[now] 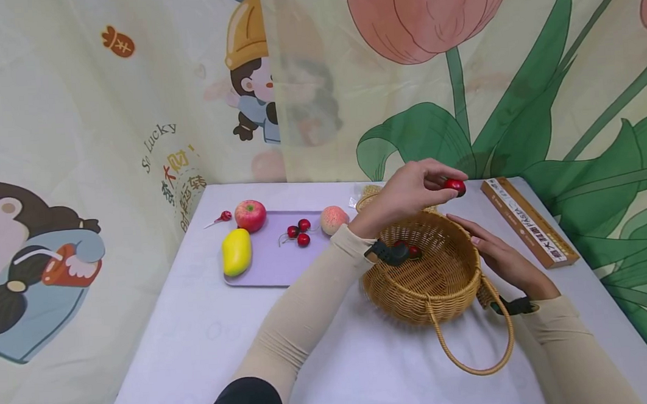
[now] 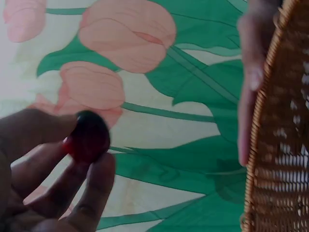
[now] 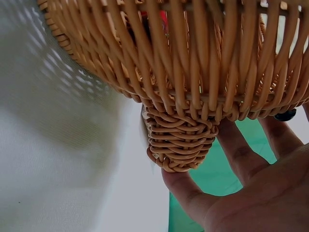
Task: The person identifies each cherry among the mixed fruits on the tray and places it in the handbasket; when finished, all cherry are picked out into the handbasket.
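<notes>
A dark red cherry (image 1: 455,187) is pinched between the thumb and fingertips of my left hand (image 1: 408,191), above the far rim of a round wicker basket (image 1: 406,304). In the left wrist view the cherry (image 2: 88,137) sits at the fingertips, apart from the basket (image 2: 258,145). My right hand (image 1: 504,258) rests against the basket's right outer side with its fingers extended. The right wrist view shows fingers (image 3: 241,154) touching the wicker beside a woven flap (image 3: 181,140). Inside the basket lie red cherries (image 1: 414,252), partly hidden by my left wrist.
A lilac tray (image 1: 278,271) holds several cherries (image 1: 303,239). About its edges are a yellow mango (image 1: 236,253), a red apple (image 1: 250,215) and a peach (image 1: 333,220). One cherry (image 1: 225,215) lies left of the apple. A pasta box (image 1: 530,221) lies at right; the basket handle (image 1: 477,371) hangs forward.
</notes>
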The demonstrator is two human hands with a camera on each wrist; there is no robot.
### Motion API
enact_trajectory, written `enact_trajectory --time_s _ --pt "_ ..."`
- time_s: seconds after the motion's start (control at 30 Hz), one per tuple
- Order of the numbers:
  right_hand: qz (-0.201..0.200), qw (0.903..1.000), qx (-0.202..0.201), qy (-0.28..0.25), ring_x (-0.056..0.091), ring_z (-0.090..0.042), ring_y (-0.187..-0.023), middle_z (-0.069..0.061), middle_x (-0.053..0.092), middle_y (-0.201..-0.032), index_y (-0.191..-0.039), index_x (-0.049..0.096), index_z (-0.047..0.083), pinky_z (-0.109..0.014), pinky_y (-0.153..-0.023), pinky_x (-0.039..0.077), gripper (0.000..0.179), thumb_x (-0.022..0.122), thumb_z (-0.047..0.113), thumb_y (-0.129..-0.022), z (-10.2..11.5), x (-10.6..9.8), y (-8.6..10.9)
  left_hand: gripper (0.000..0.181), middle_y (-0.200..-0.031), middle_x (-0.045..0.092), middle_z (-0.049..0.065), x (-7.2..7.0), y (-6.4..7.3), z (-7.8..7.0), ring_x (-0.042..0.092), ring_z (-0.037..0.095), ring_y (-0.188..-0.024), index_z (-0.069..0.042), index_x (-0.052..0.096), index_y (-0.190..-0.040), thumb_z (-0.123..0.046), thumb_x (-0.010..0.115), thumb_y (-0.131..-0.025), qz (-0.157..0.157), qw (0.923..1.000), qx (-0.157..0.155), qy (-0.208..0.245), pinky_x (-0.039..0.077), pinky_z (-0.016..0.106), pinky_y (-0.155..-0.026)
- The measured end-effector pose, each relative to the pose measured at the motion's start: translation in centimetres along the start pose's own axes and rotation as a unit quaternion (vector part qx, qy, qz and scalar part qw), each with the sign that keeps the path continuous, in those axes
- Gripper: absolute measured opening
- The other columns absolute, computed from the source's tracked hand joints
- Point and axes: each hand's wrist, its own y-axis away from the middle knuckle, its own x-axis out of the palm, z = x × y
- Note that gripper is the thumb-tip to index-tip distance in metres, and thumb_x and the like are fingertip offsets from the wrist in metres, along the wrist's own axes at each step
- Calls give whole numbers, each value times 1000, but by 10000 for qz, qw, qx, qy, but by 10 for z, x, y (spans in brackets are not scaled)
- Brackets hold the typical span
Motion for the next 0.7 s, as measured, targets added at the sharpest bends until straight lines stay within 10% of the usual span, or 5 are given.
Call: enact_trajectory --time_s 0.1,0.27,0.6,0.7 --pt "-8 9998 159 89 27 17 -146 7 20 -178 -172 17 19 -50 -138 10 58 29 27 -117 1 0 2 29 -132 70 4 7 -11 6 73 11 -114 -12 76 -131 -15 72 -102 764 9930 -11 -895 56 10 -89" --pt "-15 9996 296 34 13 3 -160 -7 1 -182 -174 6 19 2 -107 27 62 28 33 -117 3 -1 5 29 -130 74 2 18 -29 17 74 7 -112 -10 77 -131 -14 70 -103 2004 9651 37 -1688 55 10 -87" --pt "102 9999 98 6 27 15 -144 14 20 -175 -172 17 23 -2 -106 31 56 26 31 -117 1 -1 2 27 -128 78 6 29 -49 43 71 10 -118 -7 78 -128 -9 73 -101 3084 9425 -219 -1268 54 12 -94" --pt "101 9999 112 58 26 13 -146 13 20 -175 -172 18 22 -27 -130 26 56 27 30 -117 3 -1 1 29 -130 78 7 32 -50 52 70 10 -119 -8 77 -130 -10 73 -101 3274 9324 -235 -1514 53 12 -95"
